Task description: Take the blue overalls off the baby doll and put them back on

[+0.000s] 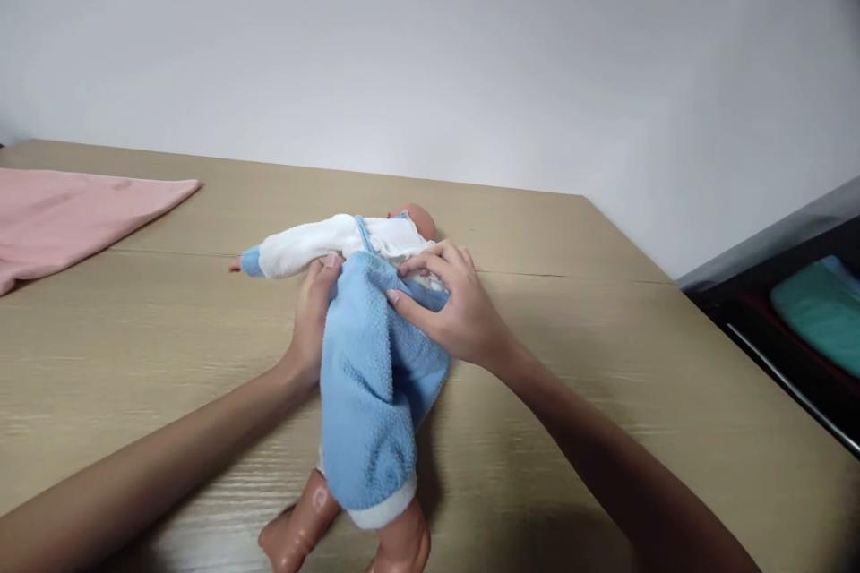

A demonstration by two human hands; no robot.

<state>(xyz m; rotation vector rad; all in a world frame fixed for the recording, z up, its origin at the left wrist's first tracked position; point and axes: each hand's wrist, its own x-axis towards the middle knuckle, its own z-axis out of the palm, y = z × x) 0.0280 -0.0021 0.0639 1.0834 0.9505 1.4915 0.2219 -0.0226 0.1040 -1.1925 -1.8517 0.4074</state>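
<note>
A baby doll (411,217) lies on the wooden table (605,358), head away from me and bare feet toward me. It wears a white top with a blue cuff (302,251) and fluffy blue trousers (369,394) with a white hem. My left hand (313,313) grips the trousers' waist on the doll's left side, fingers curled into the fabric. My right hand (450,304) rests on the doll's belly, fingers pinching the waistband at the other side.
A pink cloth (60,215) lies flat at the table's far left. A white wall stands right behind the table. To the right, a dark shelf (772,286) holds a folded teal cloth (820,309).
</note>
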